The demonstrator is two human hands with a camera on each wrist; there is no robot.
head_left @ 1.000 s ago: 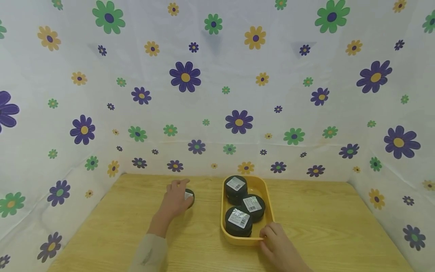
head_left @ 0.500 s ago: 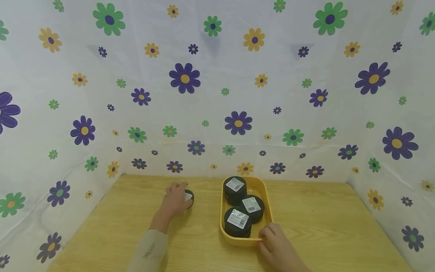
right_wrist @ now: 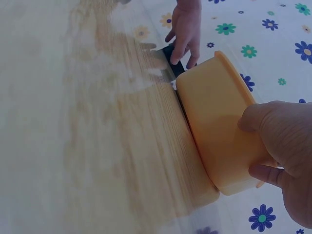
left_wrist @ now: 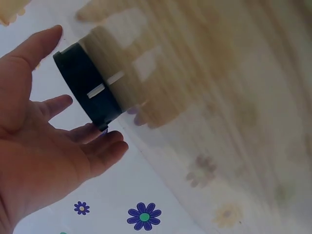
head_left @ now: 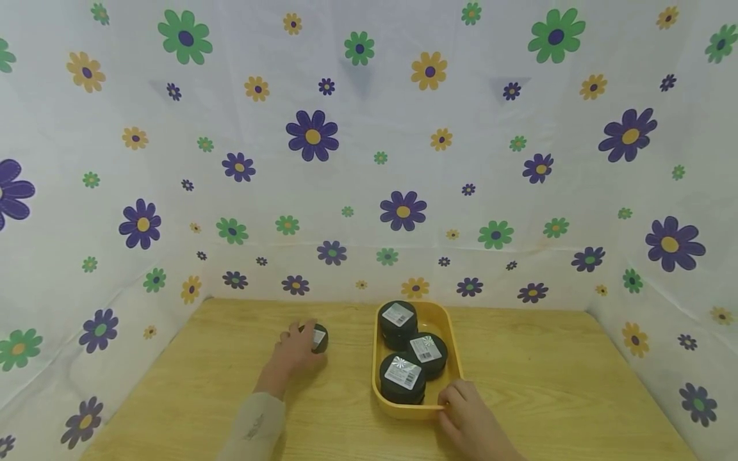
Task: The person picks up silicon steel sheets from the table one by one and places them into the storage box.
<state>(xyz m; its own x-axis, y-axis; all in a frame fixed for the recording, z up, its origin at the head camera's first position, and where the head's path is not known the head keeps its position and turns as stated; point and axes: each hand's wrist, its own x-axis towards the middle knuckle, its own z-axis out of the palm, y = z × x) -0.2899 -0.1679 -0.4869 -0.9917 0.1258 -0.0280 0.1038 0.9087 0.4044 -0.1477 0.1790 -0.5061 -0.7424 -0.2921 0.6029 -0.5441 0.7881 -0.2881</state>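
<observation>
On the table left of the tray lies a black round jar [head_left: 319, 339] with a pale label on its top. My left hand [head_left: 291, 355] reaches around its near left side. In the left wrist view, the thumb and spread fingers of that hand [left_wrist: 44, 131] stand about the jar [left_wrist: 90, 87]; some fingertips lie close to its edge, without a clear grip. My right hand [head_left: 475, 416] pinches the near right corner of the yellow tray [head_left: 457, 358]. The right wrist view has the thumb against the tray's outer wall [right_wrist: 219, 122].
Inside the tray stand three piles of similar black jars, at the far end [head_left: 398, 326], the middle [head_left: 429, 358] and the near end [head_left: 402, 381]. Bare tray floor shows along the right side. A flowered cloth [head_left: 357, 173] encloses the wooden table [head_left: 548, 378] at back and sides.
My left hand has drawn slightly nearer and lower, so more of the jar's top shows. The right hand keeps its hold on the tray corner. The whole head view has shifted slightly.
</observation>
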